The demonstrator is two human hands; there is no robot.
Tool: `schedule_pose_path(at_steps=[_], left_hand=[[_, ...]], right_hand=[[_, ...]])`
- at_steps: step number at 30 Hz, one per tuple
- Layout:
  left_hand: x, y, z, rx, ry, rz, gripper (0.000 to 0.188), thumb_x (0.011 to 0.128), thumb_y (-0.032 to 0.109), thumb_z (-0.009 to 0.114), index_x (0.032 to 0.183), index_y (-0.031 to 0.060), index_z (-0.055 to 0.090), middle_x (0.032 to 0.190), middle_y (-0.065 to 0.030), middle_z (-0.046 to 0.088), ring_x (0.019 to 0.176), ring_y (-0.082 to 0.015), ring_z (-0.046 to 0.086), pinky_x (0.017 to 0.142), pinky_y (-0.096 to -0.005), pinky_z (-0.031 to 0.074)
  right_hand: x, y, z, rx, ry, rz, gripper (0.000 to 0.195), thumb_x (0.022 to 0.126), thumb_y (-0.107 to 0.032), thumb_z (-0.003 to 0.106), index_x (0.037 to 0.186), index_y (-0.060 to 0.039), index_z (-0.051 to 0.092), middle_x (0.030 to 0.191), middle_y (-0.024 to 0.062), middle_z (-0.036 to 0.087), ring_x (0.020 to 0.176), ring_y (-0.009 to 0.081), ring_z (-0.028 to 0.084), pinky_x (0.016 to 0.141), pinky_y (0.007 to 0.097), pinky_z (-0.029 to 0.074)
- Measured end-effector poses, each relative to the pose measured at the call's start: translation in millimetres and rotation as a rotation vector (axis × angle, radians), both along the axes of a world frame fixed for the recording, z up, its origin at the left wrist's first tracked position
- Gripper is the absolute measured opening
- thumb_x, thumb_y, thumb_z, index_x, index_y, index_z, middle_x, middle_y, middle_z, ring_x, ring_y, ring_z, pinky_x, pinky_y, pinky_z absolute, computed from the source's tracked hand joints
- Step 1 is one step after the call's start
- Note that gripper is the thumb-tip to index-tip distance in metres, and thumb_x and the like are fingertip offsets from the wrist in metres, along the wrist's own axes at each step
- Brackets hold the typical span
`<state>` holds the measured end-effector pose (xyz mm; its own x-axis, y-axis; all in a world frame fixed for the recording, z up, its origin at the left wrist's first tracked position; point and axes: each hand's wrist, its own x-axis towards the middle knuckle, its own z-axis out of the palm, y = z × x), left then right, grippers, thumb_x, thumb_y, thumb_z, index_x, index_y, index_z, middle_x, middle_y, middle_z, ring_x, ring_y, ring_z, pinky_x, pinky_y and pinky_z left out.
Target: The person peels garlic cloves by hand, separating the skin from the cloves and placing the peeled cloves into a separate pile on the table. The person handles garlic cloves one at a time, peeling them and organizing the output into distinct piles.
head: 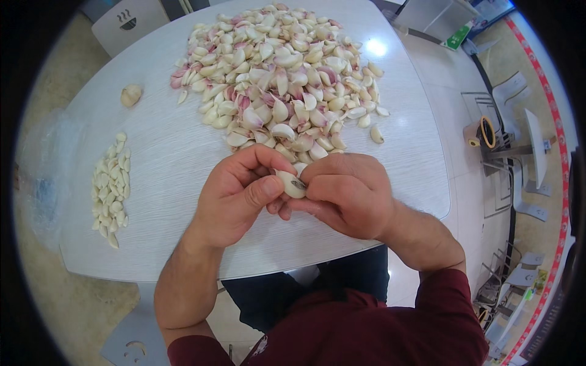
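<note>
Between my two hands, over the near part of the table, is a garlic clove (291, 184) with a dark patch on its side. My left hand (240, 192) pinches it between thumb and fingers. The curled fingers of my right hand (348, 192) press against its right end; whether they hold a small tool is hidden. Just beyond my hands spreads a large heap of unpeeled garlic cloves (279, 82), some white and some pinkish purple. To the left lies a smaller pile of peeled garlic cloves (110, 187), smooth and cream coloured.
A garlic bulb (131, 95) sits alone on the white wood-grain table (160, 160). A clear plastic bag (48, 178) hangs at the table's left edge. Chairs stand at the far left (130, 27) and near left (137, 329). More tables and chairs (517, 155) are at right.
</note>
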<state>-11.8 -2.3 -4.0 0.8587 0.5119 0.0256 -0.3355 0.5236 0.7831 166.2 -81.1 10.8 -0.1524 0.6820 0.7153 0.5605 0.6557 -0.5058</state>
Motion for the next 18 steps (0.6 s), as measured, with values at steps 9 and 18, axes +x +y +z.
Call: schedule_pose_path(at_steps=[9, 18], left_hand=[[-2.5, 1.4, 2.9, 0.039, 0.072, 0.005, 0.021, 0.089, 0.014, 0.061, 0.102, -0.0001, 0.053, 0.085, -0.0073, 0.061, 0.069, -0.0116, 0.058, 0.063, -0.0244, 0.049], [1.2, -2.0, 0.7, -0.033, -0.063, 0.016, 0.020, 0.089, 0.013, 0.060, 0.102, 0.0003, 0.053, 0.086, -0.0071, 0.060, 0.068, -0.0112, 0.057, 0.064, -0.0249, 0.050]], right_hand=[[0.0, 2.4, 0.3, -0.091, -0.027, 0.026, 0.026, 0.072, -0.015, 0.074, 0.091, -0.0090, 0.057, 0.073, 0.0055, 0.058, 0.058, 0.0232, 0.058, 0.048, 0.0323, 0.045], [1.7, -0.5, 1.1, 0.047, -0.034, 0.015, 0.027, 0.071, -0.014, 0.075, 0.092, -0.0084, 0.057, 0.075, 0.0055, 0.059, 0.058, 0.0224, 0.059, 0.048, 0.0315, 0.045]])
